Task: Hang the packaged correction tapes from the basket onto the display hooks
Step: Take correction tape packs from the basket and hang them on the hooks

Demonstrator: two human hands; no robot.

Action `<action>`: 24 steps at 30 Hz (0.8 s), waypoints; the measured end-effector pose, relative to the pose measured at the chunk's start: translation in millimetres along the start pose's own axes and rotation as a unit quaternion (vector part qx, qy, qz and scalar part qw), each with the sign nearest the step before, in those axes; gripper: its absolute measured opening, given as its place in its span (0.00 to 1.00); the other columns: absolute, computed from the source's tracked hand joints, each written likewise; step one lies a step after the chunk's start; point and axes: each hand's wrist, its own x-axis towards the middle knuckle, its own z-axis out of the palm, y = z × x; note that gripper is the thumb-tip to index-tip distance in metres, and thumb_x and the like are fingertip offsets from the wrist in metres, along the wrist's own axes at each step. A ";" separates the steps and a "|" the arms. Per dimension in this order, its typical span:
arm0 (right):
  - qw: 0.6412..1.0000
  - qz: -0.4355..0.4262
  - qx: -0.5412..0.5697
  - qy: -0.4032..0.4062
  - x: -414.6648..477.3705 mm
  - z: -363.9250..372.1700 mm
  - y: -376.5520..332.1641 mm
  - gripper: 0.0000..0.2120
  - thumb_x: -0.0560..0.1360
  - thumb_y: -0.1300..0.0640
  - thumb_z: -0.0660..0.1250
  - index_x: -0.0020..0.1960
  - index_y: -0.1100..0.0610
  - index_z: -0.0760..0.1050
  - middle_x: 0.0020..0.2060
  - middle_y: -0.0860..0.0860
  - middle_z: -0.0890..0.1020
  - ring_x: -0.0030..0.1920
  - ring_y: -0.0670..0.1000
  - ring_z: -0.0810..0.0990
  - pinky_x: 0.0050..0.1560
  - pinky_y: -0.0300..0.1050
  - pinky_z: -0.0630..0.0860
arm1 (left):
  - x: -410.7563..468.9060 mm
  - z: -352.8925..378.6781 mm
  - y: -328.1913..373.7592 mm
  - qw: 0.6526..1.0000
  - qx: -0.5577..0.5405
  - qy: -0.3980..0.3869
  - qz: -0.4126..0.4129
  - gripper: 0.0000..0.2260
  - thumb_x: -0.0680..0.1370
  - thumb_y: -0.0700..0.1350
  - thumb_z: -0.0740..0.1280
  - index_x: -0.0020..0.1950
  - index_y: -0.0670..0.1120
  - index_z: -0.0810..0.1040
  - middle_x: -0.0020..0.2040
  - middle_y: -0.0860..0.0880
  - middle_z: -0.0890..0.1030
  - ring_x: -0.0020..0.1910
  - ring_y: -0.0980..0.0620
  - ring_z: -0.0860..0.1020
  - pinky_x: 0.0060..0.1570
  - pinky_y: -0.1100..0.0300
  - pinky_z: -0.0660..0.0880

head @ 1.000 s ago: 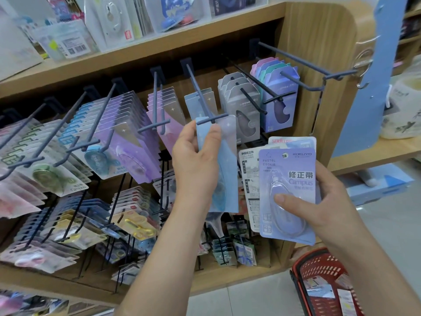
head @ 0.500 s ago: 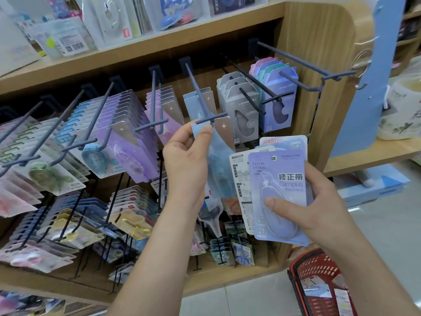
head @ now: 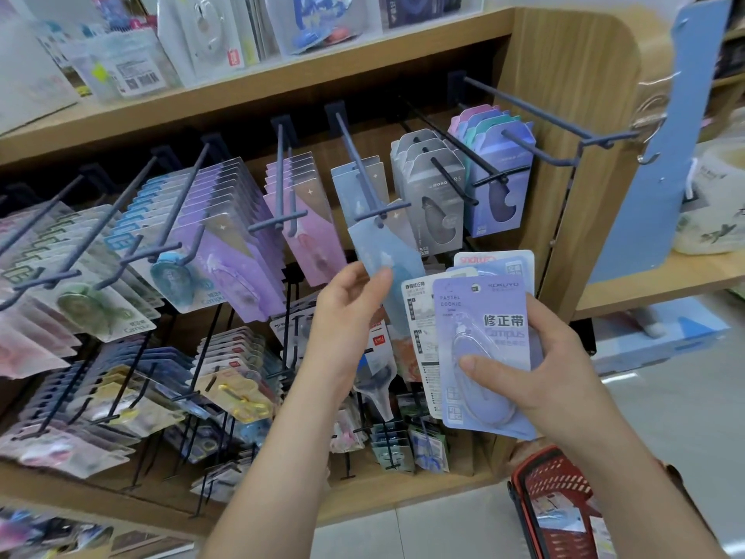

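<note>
We find the left hand (head: 348, 316) pinching the lower part of a blue correction tape pack (head: 387, 256), thumb on its face and fingers behind it. The pack's top sits at the front tip of a display hook (head: 356, 165), just under the crossbar, and it hangs tilted with its foot swung right. We cannot tell whether the hang hole is fully seated. Like blue packs (head: 344, 187) hang farther back on the same hook. The right hand (head: 540, 357) grips a fan of packs near and to the right: a lilac Campus pack (head: 487, 340) in front, a white printed pack (head: 419, 316) behind it, and at least one more behind those. The red basket (head: 564, 474) stands on the floor at near right, with further packs visible inside. In our judgement the task is partly done. One pack is being settled, the fan in the right hand awaits its hooks, and the basket holds stock not yet hung.
</note>
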 end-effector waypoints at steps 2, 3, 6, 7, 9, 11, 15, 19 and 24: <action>1.000 0.000 0.006 0.004 1.6 0.2 1.0 0.24 0.69 0.69 0.75 0.55 0.45 0.78 0.48 0.42 0.86 0.49 0.42 0.84 0.44 0.33 0.78 | -0.6 -1.5 -4.7 0.999 0.045 0.006 0.017 0.06 0.80 0.41 0.66 0.50 0.52 0.81 0.44 0.58 0.86 0.44 0.61 0.82 0.47 0.65 0.78; 1.000 0.000 0.008 0.007 2.4 0.8 1.7 0.24 0.68 0.68 0.77 0.56 0.45 0.78 0.48 0.42 0.86 0.50 0.43 0.84 0.45 0.34 0.79 | 0.5 -1.8 -6.3 0.998 0.053 0.026 0.020 0.07 0.81 0.41 0.66 0.47 0.52 0.81 0.41 0.58 0.86 0.42 0.62 0.82 0.46 0.66 0.78; 1.000 0.002 0.013 0.011 3.0 3.4 2.7 0.23 0.66 0.61 0.78 0.56 0.44 0.78 0.49 0.43 0.86 0.51 0.44 0.84 0.48 0.36 0.80 | 8.9 -0.2 -6.0 0.994 0.042 0.103 0.014 0.08 0.81 0.44 0.66 0.46 0.49 0.84 0.43 0.53 0.86 0.44 0.53 0.83 0.52 0.53 0.81; 1.000 0.005 0.013 0.013 2.9 4.3 2.9 0.24 0.66 0.62 0.79 0.57 0.44 0.78 0.49 0.43 0.86 0.51 0.44 0.84 0.48 0.36 0.80 | 14.2 -0.1 -6.6 0.990 0.044 0.130 0.017 0.07 0.80 0.45 0.67 0.46 0.48 0.85 0.43 0.51 0.86 0.45 0.50 0.84 0.53 0.47 0.81; 1.000 0.010 0.017 0.014 2.6 6.0 2.9 0.23 0.69 0.66 0.77 0.57 0.45 0.78 0.49 0.43 0.86 0.51 0.45 0.84 0.47 0.38 0.81 | 24.7 0.0 -6.5 0.983 0.057 0.175 0.027 0.07 0.79 0.45 0.69 0.42 0.51 0.84 0.41 0.48 0.86 0.42 0.48 0.83 0.50 0.42 0.81; 1.000 0.013 0.020 0.013 2.8 9.3 1.9 0.23 0.70 0.67 0.75 0.57 0.45 0.78 0.49 0.43 0.86 0.51 0.46 0.84 0.48 0.42 0.81 | 34.7 -0.6 -7.1 0.978 0.063 0.198 0.029 0.07 0.78 0.46 0.71 0.40 0.51 0.83 0.40 0.48 0.85 0.41 0.48 0.82 0.50 0.43 0.81; 0.998 0.013 0.053 0.020 4.4 14.8 3.4 0.22 0.70 0.67 0.74 0.57 0.47 0.78 0.50 0.45 0.86 0.51 0.48 0.85 0.47 0.43 0.82 | 25.6 -3.1 -6.4 0.965 0.129 0.220 0.060 0.07 0.77 0.48 0.71 0.52 0.48 0.79 0.44 0.53 0.81 0.40 0.65 0.77 0.46 0.69 0.76; 0.997 0.008 0.075 0.016 3.9 20.2 2.6 0.23 0.65 0.58 0.75 0.59 0.49 0.77 0.51 0.48 0.86 0.51 0.50 0.85 0.49 0.46 0.83 | -41.9 -3.9 -0.8 0.994 0.080 0.044 0.059 0.08 0.76 0.51 0.72 0.54 0.56 0.78 0.46 0.53 0.79 0.44 0.57 0.78 0.44 0.63 0.77; 0.993 0.010 0.120 -0.009 4.0 30.1 1.0 0.21 0.67 0.59 0.78 0.57 0.50 0.77 0.51 0.48 0.86 0.50 0.50 0.86 0.42 0.42 0.81 | -73.4 -7.5 2.8 0.993 -0.088 0.006 -0.075 0.24 0.70 0.45 0.71 0.66 0.54 0.73 0.43 0.52 0.85 0.42 0.52 0.84 0.39 0.59 0.79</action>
